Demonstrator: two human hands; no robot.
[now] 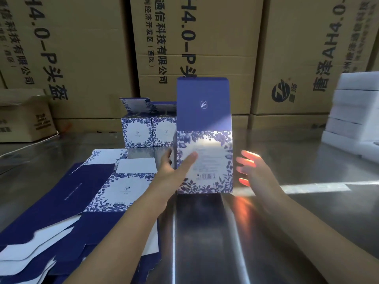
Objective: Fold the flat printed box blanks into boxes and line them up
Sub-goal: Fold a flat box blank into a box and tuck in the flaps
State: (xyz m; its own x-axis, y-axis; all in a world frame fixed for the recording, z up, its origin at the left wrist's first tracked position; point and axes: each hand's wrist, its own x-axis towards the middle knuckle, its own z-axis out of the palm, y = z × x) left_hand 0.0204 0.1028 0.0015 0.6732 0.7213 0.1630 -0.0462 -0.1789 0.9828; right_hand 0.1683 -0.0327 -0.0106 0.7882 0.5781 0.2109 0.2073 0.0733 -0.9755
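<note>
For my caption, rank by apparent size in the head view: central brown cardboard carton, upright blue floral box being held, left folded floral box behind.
1. Central brown cardboard carton.
2. Upright blue floral box; nearness enlarges it.
3. Left folded floral box, farther back.

Upright floral box [205,160], lid raised

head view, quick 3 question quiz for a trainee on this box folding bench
1. True or false: the lid flap of the front box stands upright, not tucked in.
2. Which hand grips that box? A) left hand B) right C) both
3. Fill in: ___ folded boxes show behind it.
Key: 1 true. 2 A; the right hand is open beside it. 3 two.
</note>
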